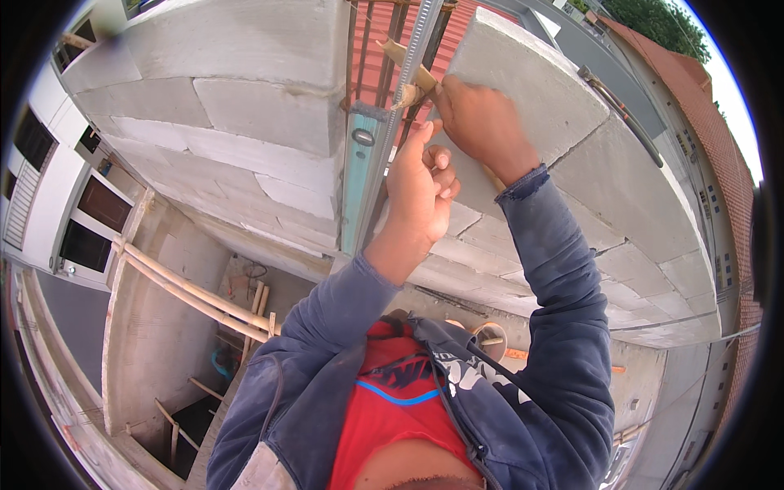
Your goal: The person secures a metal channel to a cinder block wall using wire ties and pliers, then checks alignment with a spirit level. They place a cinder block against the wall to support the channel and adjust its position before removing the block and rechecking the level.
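The long grey-green metal spirit level (357, 175) stands upright in the gap between the grey block walls, its long axis vertical; the left hand (420, 184), fingers curled, touches its edge (nearer), while the right hand (482, 122) grips a wooden stick (408, 69) just above

Below the wall, bamboo poles (192, 294) run slantwise across a bare concrete slab (151, 343), with short timber props (260, 306) leaning near their lower end. Further left stands a white building (49, 196) with dark windows (102, 204). On the right, a long red tiled roof (723, 171) curves along the rim, green trees (653, 20) behind it. A dark pipe (625, 114) lies on the top of the right-hand blocks.
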`<state>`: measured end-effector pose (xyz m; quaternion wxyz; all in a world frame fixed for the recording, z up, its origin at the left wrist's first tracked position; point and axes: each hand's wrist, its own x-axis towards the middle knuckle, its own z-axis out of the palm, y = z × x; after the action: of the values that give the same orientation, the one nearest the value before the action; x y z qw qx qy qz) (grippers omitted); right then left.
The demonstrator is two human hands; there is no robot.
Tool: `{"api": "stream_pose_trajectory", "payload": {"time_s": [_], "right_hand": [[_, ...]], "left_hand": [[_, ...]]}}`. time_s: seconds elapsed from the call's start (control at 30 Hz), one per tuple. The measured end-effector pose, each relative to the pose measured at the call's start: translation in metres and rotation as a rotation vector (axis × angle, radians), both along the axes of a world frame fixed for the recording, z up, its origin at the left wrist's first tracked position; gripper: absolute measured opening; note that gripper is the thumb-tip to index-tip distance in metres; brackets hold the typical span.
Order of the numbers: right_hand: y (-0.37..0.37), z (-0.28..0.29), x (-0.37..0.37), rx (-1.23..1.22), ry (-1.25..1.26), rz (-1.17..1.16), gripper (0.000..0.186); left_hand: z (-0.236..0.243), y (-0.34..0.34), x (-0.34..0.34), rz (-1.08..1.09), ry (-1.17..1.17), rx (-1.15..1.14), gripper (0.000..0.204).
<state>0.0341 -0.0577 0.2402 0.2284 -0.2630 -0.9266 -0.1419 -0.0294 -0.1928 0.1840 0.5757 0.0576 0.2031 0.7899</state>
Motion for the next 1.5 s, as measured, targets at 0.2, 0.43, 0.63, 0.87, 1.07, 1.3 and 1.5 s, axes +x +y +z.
{"api": "stream_pose_trajectory", "payload": {"time_s": [0.2,0.43,0.63,0.87,1.07,1.3,1.5], "right_hand": [[-0.011,-0.029,-0.024,-0.372,0.540,-0.006,0.030],[-0.037,-0.041,-0.052,-1.452,1.493,0.124,0.023],[-0.072,-0.035,-0.019,-1.119,1.257,-0.110,0.031],[-0.067,0.001,0.012,0.569,0.152,-0.150,0.041],[-0.020,0.019,0.000,0.424,-0.283,-0.111,0.008],[-0.027,0.017,-0.014,0.213,-0.162,-0.182,0.018],[-0.015,0.010,-0.019,-0.296,0.129,-0.325,0.024]], "left_hand": [[-0.077,-0.069,-0.003,-0.128,0.055,-0.091,0.037],[-0.168,-0.169,-0.022,-0.170,0.049,-0.236,0.039],[-0.239,-0.270,-0.068,-0.018,-0.053,-0.371,0.026],[-0.337,-0.401,-0.124,0.411,-0.107,-0.611,0.020],[-0.431,-0.487,-0.132,0.581,-0.125,-0.915,0.022],[-0.541,-0.569,-0.080,0.562,-0.120,-1.251,0.022],[-0.625,-0.634,-0.008,0.399,0.088,-1.346,0.019]]}}
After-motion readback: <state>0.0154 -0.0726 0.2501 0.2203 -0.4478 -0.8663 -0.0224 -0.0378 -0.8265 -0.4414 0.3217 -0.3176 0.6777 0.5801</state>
